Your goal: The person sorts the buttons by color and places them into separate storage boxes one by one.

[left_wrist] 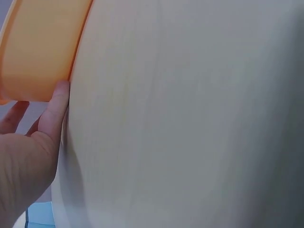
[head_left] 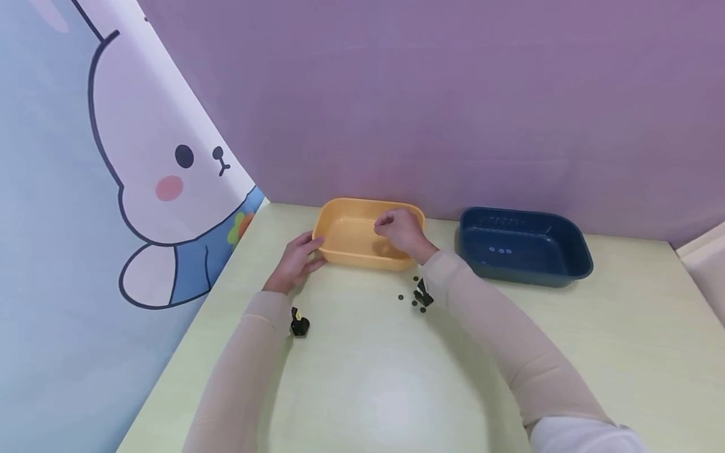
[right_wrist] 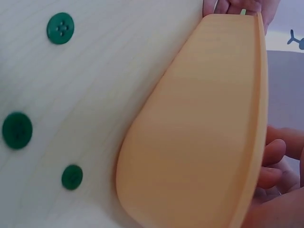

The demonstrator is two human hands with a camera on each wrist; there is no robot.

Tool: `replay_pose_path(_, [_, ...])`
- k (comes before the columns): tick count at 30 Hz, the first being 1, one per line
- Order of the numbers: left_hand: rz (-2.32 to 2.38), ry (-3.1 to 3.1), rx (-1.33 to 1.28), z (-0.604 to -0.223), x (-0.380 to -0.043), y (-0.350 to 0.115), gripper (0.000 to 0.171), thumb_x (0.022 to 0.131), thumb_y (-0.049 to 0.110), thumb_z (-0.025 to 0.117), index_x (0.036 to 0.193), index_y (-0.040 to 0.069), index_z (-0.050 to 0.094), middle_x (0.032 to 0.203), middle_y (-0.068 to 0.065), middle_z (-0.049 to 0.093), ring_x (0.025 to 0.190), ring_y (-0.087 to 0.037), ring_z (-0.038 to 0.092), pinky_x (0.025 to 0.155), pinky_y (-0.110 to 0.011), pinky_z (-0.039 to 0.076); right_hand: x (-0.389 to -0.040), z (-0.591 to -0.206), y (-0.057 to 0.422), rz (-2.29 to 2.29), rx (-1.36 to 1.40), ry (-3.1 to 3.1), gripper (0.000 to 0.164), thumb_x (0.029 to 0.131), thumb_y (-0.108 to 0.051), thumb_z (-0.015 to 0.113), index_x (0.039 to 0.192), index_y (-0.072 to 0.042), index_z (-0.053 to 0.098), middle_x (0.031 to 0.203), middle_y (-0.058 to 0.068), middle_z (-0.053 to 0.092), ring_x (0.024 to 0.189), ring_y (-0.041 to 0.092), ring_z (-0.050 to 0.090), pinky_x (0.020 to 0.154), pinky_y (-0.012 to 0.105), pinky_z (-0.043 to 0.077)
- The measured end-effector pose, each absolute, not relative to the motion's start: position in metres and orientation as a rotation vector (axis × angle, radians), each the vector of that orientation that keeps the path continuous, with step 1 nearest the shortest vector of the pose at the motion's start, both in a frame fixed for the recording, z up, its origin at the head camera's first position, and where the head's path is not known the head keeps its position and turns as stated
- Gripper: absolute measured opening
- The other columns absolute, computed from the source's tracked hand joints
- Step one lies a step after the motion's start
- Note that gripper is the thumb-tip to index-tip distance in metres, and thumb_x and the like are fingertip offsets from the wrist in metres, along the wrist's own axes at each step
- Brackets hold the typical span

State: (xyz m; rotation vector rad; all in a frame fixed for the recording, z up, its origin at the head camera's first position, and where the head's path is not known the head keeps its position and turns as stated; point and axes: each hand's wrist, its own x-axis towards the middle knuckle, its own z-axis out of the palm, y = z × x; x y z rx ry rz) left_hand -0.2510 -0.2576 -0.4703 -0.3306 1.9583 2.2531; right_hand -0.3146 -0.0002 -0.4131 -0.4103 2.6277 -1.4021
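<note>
My left hand (head_left: 296, 261) grips the left end of a yellow-orange plastic bin (head_left: 362, 257), thumb (left_wrist: 59, 97) low at its corner and fingers at the rim. My right hand (head_left: 403, 231) hangs over the bin's right part with curled fingers (right_wrist: 274, 151), thumb and forefinger close together. Whether something small sits between those fingertips is hidden. Several round green buttons lie on the table in front of the bin, among them a button (right_wrist: 61, 28) with four holes. In the head view a dark button (head_left: 401, 297) lies near a small black-and-white object (head_left: 422, 293), partly behind the right sleeve.
A dark blue bin (head_left: 527, 277) stands to the right, with three small pale buttons (head_left: 501, 251) inside. Beside the left forearm is a small black object (head_left: 299, 324) with a yellow bit. A purple wall (head_left: 453, 113) rises behind the table (head_left: 362, 377).
</note>
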Motion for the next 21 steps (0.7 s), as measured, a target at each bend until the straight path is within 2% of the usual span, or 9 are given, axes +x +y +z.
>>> replay_pose_path(7, [2.264,1.941,-0.355,-0.472,-0.249,-0.252,0.054,0.104,0.023,0.059,0.149,0.001,0.043,0.147,-0.019,0.046,0.130,-0.035,0.052,0.097,-0.034,0.053,-0.317,-0.423,0.000,-1.395,-0.336,2.605,0.007,0.095,-0.012,0.070,0.099,-0.006,0.072,0.101,0.008,0.071,0.086,0.024,0.066,0.074,0.034,0.055])
replay_pose_path(12, [2.267,1.931,-0.340,-0.470,-0.250,-0.252,0.055,0.104,0.023,0.058,0.150,-0.001,0.041,0.148,-0.021,0.044,0.131,-0.036,0.050,0.101,-0.036,0.051,-0.318,-0.424,0.006,-1.508,-0.317,2.579,0.014,0.097,-0.010,0.066,0.106,0.000,0.072,0.103,0.011,0.071,0.085,0.033,0.070,0.066,0.029,0.054])
replay_pose_path(14, [2.270,1.932,-0.340,-0.469,-0.251,-0.254,0.055,0.104,0.022,0.058,0.150,-0.003,0.040,0.149,-0.021,0.043,0.132,-0.037,0.049,0.102,-0.037,0.050,-0.319,-0.422,0.009,-1.544,-0.342,2.600,0.014,0.097,-0.008,0.066,0.105,0.001,0.073,0.102,0.012,0.072,0.083,0.034,0.069,0.064,0.027,0.053])
replay_pose_path(21, [2.279,1.942,-0.343,-0.470,-0.251,-0.254,0.054,0.104,0.022,0.058,0.149,-0.003,0.041,0.148,-0.019,0.044,0.132,-0.035,0.050,0.098,-0.034,0.052,-0.311,-0.408,0.035,-1.573,-0.362,2.658,0.018,0.099,-0.007,0.062,0.110,0.002,0.072,0.102,0.013,0.070,0.087,0.028,0.064,0.075,0.034,0.054])
